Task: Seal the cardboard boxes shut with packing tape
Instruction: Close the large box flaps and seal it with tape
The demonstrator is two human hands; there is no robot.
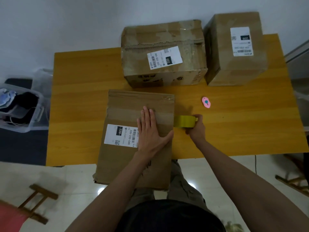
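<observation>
A brown cardboard box (120, 158) with a white shipping label stands at the table's near edge and overhangs it toward me. My left hand (150, 129) lies flat on its top, fingers straight, thumb at the right edge. Just off the box's right side, my right hand (196, 127) grips a roll of yellowish packing tape (184, 121). A strip of tape runs from the roll onto the box top, under my left fingers. Two more labelled boxes stand at the back: a worn one (163, 54) in the middle and a taller one (235, 49) on the right.
A small pink cutter (206, 102) lies on the orange wooden table (80, 91), right of the near box. A clear plastic bin (21, 108) with clothes sits on the floor to the left. Wooden stool frames stand at the lower left (36, 203) and lower right (294, 180).
</observation>
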